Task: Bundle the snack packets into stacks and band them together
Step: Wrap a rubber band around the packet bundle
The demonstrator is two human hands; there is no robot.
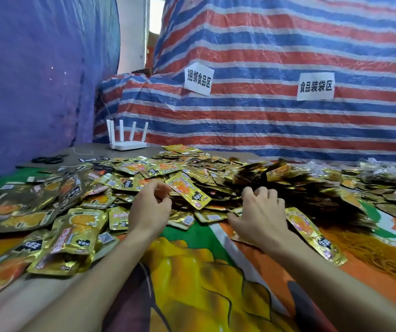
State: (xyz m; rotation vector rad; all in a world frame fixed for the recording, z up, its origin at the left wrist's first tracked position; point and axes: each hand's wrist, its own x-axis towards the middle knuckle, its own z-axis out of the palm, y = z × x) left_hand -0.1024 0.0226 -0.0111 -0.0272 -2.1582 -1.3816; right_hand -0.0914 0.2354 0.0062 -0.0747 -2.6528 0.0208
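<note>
While both hands reach into a deep heap of snack packets, the main risk is a slide. The foil pouches look slick and lie overlapped at every angle. Pulling one from low in the heap could drag its neighbours onto the bare patterned cloth near the person.

The left hand has its fingers curled, and thumb and forefinger seem to pinch the near end of one tilted packet. A grip that light could let the packet slip or twist. The right hand lies palm down on the heap just beside it, fingers bent over the pouches. Whether it grips any of them cannot be told.

Packets gathered facing different ways would likely make a lopsided stack, which a band could squeeze askew or let fan out. A loose tangle of orange rubber bands lies on the cloth to the right, near the right forearm. Picking up one band may lift several at once.

The packets are small flat rectangles of shiny gold foil. Each carries an orange food picture and a black label, and the backs show a white barcode patch. Some face up, some down. They cover the table from far left to far right, thickest just ahead of the hands. A darker clump behind the right hand may be stacked packets, but it is too blurred to tell.
</note>
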